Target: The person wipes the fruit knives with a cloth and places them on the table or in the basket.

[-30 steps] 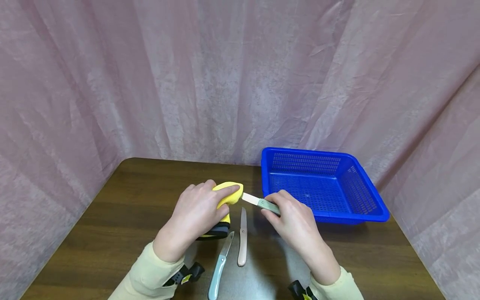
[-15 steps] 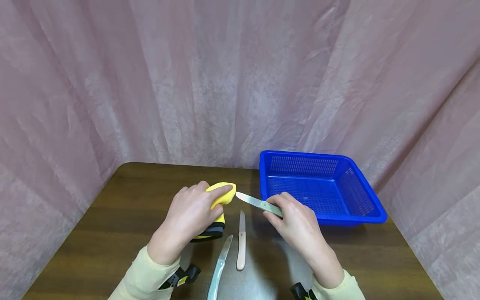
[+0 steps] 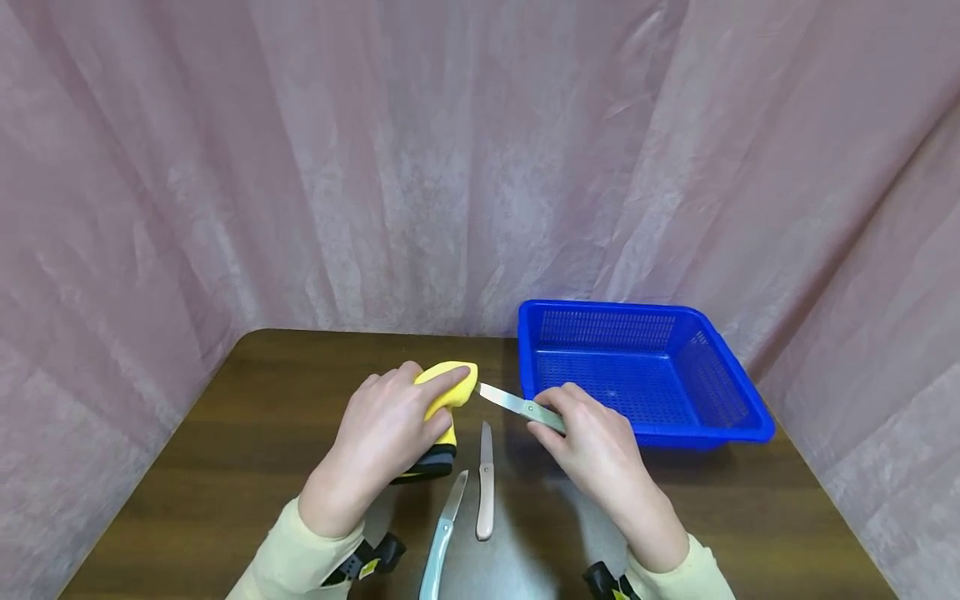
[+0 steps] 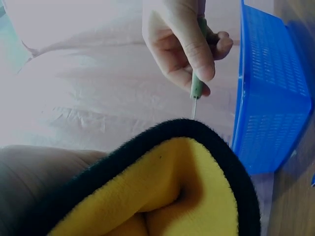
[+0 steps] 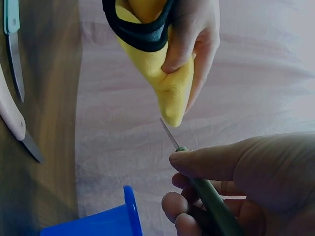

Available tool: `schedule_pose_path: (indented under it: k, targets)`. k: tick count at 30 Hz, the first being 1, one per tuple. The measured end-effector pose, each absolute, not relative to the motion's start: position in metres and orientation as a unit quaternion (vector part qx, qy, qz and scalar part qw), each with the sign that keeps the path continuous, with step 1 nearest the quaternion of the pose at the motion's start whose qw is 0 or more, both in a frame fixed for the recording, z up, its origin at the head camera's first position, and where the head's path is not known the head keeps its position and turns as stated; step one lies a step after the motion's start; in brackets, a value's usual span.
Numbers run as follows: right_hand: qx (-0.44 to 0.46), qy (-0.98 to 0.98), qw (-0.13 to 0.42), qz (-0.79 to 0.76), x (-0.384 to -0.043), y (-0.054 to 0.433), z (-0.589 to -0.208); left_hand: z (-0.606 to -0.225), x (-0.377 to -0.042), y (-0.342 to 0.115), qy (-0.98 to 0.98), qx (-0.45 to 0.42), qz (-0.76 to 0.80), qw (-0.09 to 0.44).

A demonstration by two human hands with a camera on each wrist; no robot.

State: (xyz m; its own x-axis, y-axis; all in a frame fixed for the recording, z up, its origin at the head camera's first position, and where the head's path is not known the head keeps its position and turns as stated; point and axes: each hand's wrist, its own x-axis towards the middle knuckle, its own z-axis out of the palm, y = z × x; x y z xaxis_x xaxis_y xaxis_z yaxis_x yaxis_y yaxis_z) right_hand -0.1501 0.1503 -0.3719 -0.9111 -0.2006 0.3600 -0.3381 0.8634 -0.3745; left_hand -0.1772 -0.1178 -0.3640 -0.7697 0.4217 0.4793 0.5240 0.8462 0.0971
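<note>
My left hand (image 3: 390,417) grips a folded yellow cloth (image 3: 459,385) with a dark edge, its index finger stretched along the top. In the left wrist view the cloth's dark border (image 4: 172,129) hangs open in a fold. A knife with a pale green handle (image 3: 542,414) is held by my right hand (image 3: 596,442), between thumb and fingers. Its blade (image 3: 498,396) points left, and the tip lies close to the cloth's end; in the right wrist view a small gap shows between them. The rest of the left fingers are hidden behind the cloth.
Below the hands, a knife with a cream handle (image 3: 486,500) and one with a light blue handle (image 3: 437,550) lie on the brown wooden table (image 3: 225,467). A blue plastic basket (image 3: 645,437) stands at the right, close to my right hand. Pink curtain (image 3: 420,167) hangs behind.
One second ago the blade's tip was covered by the cloth; half a second ago it was out of it. Now the tip is again close to the cloth's end. Both hands keep their holds.
</note>
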Motion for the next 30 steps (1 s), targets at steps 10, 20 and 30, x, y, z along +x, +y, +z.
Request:
schedule_pose_path:
  k: [10, 20, 30]
  targets:
    - [0.138, -0.952, 0.163, 0.221, -0.152, 0.149, -0.368, -0.36, -0.178, -0.112, -0.931, -0.262, -0.114, 0.226]
    - [0.139, -0.953, 0.169, 0.211, -0.153, 0.147, -0.368, -0.363, -0.168, -0.094, -0.908, -0.309, -0.105, 0.264]
    - [0.139, -0.953, 0.162, 0.214, -0.15, 0.146, -0.37, -0.369, -0.159, -0.087, -0.902, -0.323, -0.098, 0.268]
